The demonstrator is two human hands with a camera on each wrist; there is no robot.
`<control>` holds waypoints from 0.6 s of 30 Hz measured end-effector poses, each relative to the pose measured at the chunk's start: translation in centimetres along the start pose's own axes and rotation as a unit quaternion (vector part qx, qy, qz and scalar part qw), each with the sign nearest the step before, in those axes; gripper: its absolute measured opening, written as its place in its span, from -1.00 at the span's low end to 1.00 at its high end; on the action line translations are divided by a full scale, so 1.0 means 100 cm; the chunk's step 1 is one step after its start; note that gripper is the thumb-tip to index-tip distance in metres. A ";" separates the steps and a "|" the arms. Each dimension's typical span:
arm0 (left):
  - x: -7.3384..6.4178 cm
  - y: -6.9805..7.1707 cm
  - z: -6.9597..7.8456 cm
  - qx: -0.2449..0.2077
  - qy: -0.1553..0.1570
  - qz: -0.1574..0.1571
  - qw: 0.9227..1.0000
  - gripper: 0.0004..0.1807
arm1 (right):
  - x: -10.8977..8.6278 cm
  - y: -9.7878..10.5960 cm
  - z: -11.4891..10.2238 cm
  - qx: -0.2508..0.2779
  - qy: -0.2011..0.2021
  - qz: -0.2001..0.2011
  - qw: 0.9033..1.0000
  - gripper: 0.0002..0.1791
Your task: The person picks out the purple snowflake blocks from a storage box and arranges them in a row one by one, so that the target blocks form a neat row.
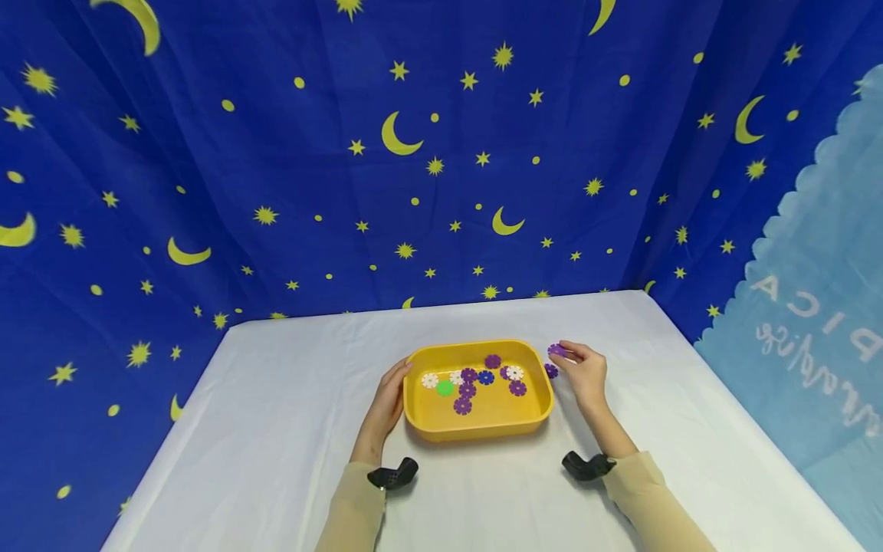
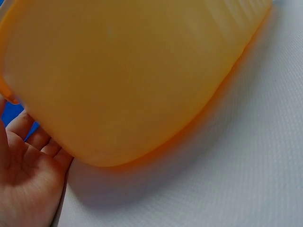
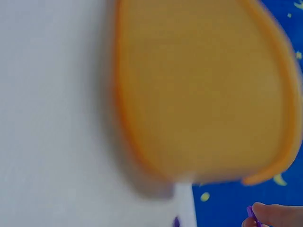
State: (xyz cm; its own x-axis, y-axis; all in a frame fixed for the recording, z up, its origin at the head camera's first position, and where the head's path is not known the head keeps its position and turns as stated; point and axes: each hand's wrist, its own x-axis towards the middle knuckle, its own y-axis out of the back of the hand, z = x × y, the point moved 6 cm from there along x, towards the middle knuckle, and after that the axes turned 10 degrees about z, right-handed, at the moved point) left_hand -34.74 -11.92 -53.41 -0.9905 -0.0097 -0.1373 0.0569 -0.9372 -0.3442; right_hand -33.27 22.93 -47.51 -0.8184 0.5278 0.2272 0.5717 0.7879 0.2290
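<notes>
A yellow plastic bin (image 1: 476, 425) stands on the white cloth with several notched snowflake discs inside: purple, white, a green disc (image 1: 444, 388) and a blue disc (image 1: 486, 377). My left hand (image 1: 388, 402) holds the bin's left end at the rim, its fingers (image 2: 40, 139) against the outer wall below the lip. Beyond the bin's right end, my right hand (image 1: 585, 376) pinches a purple snowflake disc (image 1: 556, 350) between thumb and fingers, seen edge-on in the right wrist view. Another purple snowflake disc (image 1: 551, 371) is just beside the bin's right rim, under that hand.
White cloth (image 1: 297, 429) covers the table around the bin. A blue curtain (image 1: 310, 153) with yellow moons and stars hangs behind and at the sides, and a light blue lettered cloth (image 1: 814, 291) at the right. Each wrist wears a black camera mount (image 1: 586, 465).
</notes>
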 end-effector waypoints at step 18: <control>0.001 0.000 -0.002 -0.001 0.004 -0.001 1.000 -0.36 | 0.008 0.009 0.038 -0.092 0.008 0.009 0.996 -0.70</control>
State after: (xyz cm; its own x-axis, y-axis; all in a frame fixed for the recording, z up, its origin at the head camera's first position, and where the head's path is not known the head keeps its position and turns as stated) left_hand -34.81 -11.82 -53.55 -0.9896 -0.0056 -0.1435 0.0556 -0.9362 -0.3470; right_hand -33.59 25.25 -50.73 -0.8081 0.5345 0.2475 0.5880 0.7067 0.3936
